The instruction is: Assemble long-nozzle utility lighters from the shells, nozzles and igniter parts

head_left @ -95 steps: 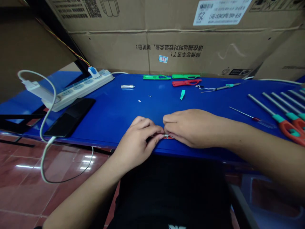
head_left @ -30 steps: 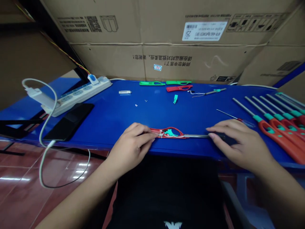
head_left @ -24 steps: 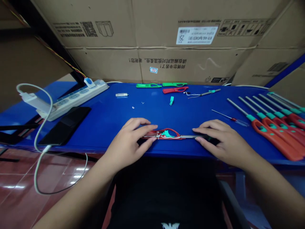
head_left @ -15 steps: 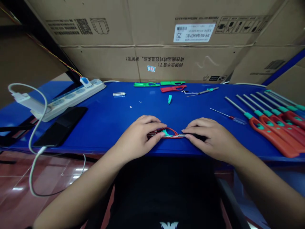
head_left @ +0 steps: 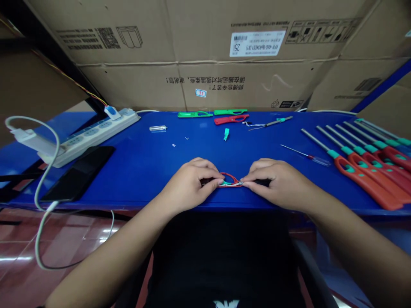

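Between my hands, at the front of the blue table, lies an open red lighter shell (head_left: 231,175) with a looped opening. Inside it show a teal trigger (head_left: 227,183) and thin white wires running along its lower edge. My left hand (head_left: 194,182) is closed around the shell's left end, thumb and forefinger pinching by the trigger; the rest of that end is hidden. My right hand (head_left: 276,182) pinches the small metal nozzle end (head_left: 240,183) at the shell's right tip. A dark stretch beneath the right palm cannot be made out clearly.
Behind lie green shell halves (head_left: 194,114), a red shell half (head_left: 230,119), a teal part (head_left: 226,134), a wired nozzle tube (head_left: 275,122) and a clear tube (head_left: 158,128). Right: a screwdriver (head_left: 310,156) and several long lighters (head_left: 362,175). Left: a power strip (head_left: 93,134) and phone (head_left: 78,173).
My right fingertips have moved slightly left, closer to the shell's tip. My left thumb and forefinger now cover more of the trigger. The whole view has shifted a little.
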`<state>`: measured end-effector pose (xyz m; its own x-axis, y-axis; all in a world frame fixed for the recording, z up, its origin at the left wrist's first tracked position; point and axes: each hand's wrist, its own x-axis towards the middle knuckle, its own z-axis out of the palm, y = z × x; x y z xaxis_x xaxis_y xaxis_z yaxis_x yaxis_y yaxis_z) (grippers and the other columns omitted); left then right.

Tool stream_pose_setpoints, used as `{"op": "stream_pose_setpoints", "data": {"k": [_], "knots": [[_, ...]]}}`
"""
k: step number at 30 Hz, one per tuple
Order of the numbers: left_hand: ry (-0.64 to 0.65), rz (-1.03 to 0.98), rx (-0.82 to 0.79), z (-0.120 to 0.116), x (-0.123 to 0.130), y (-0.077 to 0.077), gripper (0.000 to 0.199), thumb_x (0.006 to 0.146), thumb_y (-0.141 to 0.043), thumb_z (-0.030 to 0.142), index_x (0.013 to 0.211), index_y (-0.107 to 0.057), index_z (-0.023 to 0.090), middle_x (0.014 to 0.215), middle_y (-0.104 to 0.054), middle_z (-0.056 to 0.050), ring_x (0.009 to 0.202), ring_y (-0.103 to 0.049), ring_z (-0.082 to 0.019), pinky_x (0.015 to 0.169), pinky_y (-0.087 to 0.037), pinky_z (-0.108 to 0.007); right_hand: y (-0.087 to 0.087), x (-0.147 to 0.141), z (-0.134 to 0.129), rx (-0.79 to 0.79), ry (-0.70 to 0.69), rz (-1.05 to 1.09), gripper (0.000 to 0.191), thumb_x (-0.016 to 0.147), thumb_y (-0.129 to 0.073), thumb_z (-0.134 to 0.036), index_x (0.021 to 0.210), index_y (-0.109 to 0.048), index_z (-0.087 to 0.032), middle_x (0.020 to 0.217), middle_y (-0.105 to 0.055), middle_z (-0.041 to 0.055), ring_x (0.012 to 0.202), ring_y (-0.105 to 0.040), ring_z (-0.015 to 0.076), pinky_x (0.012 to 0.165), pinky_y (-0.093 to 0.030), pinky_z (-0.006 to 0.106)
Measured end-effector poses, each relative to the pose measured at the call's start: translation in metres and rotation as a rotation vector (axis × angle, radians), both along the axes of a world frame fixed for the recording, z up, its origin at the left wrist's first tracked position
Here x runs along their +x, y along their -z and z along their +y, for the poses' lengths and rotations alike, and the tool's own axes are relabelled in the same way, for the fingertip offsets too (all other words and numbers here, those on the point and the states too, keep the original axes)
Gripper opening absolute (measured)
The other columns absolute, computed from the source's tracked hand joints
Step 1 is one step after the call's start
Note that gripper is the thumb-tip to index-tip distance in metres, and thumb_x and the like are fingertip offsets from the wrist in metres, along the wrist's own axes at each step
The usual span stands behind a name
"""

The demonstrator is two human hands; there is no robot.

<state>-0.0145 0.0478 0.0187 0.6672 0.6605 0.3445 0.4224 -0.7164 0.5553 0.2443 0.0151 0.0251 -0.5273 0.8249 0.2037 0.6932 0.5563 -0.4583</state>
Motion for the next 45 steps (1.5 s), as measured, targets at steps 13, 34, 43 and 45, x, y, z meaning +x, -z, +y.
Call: {"op": "stream_pose_setpoints", "data": {"k": [13,34,43,45], "knots": [[-0.046,-0.031,-0.025,0.000,-0.003,0.005,0.014,0.088,-0.070,0.023,0.096,-0.081,0.025,0.107,-0.069,-0.007,0.100,-0.065,-0.020,0.090,-0.051,-0.040,-0.005,-0.001,0.002,-0.029,0.019,-0.021,0.013,0.092,-0.063,-0.026,0.092,-0.075,-0.025,0.091,-0.073,0.0009,0.087,-0.065,0.0164,0.081,-0.049,0.031],[-0.117,-0.006,0.207,-0.025,-0.007,0.004,0.015,0.093,-0.063,0.023,0.100,-0.076,0.020,0.108,-0.066,-0.007,0.099,-0.059,-0.020,0.089,-0.049,-0.037,0.006,-0.029,-0.009,0.277,-0.056,-0.056,0.013,0.095,-0.059,-0.023,0.094,-0.071,-0.020,0.094,-0.069,0.0041,0.087,-0.061,0.0186,0.084,-0.043,0.038],[-0.132,0.144,0.159,-0.033,-0.006,0.004,0.022,0.095,-0.059,0.024,0.109,-0.075,0.025,0.110,-0.065,-0.007,0.103,-0.056,-0.024,0.087,-0.049,-0.042,0.012,-0.029,-0.015,0.248,-0.047,-0.049,0.014,0.095,-0.057,-0.023,0.096,-0.071,-0.021,0.095,-0.069,0.0036,0.089,-0.059,0.0188,0.085,-0.042,0.039],[-0.129,0.166,0.148,-0.033,-0.007,0.004,0.023,0.095,-0.058,0.024,0.111,-0.075,0.025,0.111,-0.065,-0.007,0.103,-0.056,-0.024,0.088,-0.049,-0.043,0.012,-0.029,-0.017,0.256,-0.019,-0.066,0.015,0.095,-0.057,-0.024,0.097,-0.071,-0.021,0.095,-0.068,0.0047,0.090,-0.057,0.0203,0.085,-0.042,0.040]]}}
